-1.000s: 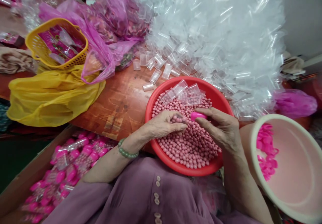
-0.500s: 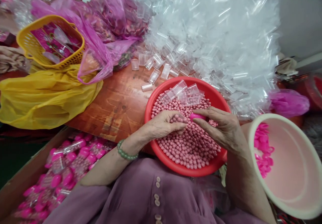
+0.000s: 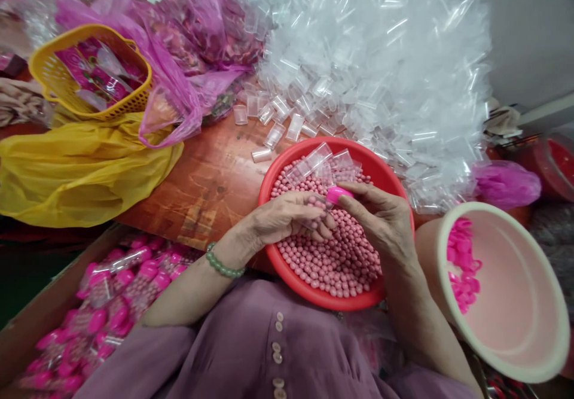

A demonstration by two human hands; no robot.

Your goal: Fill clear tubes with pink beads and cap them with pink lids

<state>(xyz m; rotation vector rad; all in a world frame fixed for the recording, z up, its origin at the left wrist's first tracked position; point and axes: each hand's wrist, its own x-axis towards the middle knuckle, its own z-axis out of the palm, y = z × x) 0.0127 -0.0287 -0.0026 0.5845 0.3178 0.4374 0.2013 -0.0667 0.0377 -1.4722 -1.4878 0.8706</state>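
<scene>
Over the red basin [image 3: 268,185], my left hand [image 3: 280,215] is closed around a small clear plastic tube [image 3: 316,203] filled with pink balls. My right hand [image 3: 385,216] pinches a bright pink cap [image 3: 339,195] between thumb and fingers, right at the tube's open end. Whether the cap is seated on the tube, I cannot tell. Beneath both hands, loose pink balls [image 3: 334,270] fill much of the basin. Several clear empty tubes [image 3: 316,158] lie on the balls at the basin's far side.
A large heap of clear tubes [image 3: 372,58] covers the table's back. At right stands a cream bucket [image 3: 515,291] with pink caps [image 3: 461,255]. Filled, capped tubes [image 3: 103,309] lie in a box at lower left. A yellow basket [image 3: 121,109] and yellow bag [image 3: 81,171] are at left.
My right hand has moved left and slightly up, bringing the pink cap against the tube's end. My left hand has turned a little, and its fingers now show below the tube.
</scene>
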